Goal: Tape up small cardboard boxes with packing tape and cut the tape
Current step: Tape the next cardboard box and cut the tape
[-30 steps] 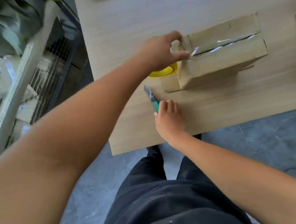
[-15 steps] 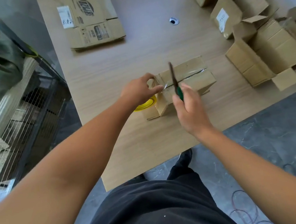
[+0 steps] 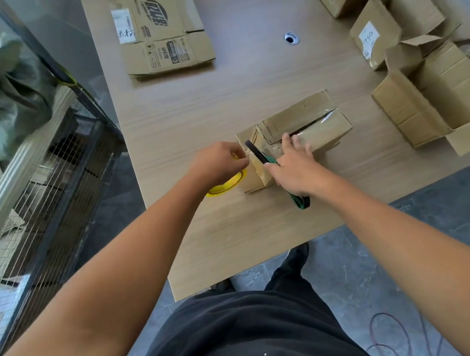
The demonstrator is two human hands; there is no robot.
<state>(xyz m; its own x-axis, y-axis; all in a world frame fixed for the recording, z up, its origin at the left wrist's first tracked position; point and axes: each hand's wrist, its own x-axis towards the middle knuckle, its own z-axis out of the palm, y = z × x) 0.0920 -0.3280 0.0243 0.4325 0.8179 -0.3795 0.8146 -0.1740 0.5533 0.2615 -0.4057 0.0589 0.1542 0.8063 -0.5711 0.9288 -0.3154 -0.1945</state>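
Observation:
A small cardboard box (image 3: 313, 125) lies on the wooden table (image 3: 190, 118), with clear tape along its top seam. My left hand (image 3: 217, 163) grips the yellow tape roll (image 3: 227, 183) just left of the box, with tape stretched toward the box's left end. My right hand (image 3: 293, 167) holds a green-handled cutter (image 3: 260, 155). Its dark blade lies against the box's left end at the stretched tape, and its handle end sticks out below my wrist.
A flattened printed carton (image 3: 162, 30) lies at the far left of the table. Several open and closed boxes (image 3: 422, 63) crowd the right side. A cable grommet (image 3: 291, 38) sits mid-table. A wire cage cart (image 3: 35, 189) stands at the left.
My right hand picked the cutter up from the table's front edge and brought it to the box's left end, the blade now low against the tape. My left hand stayed on the roll.

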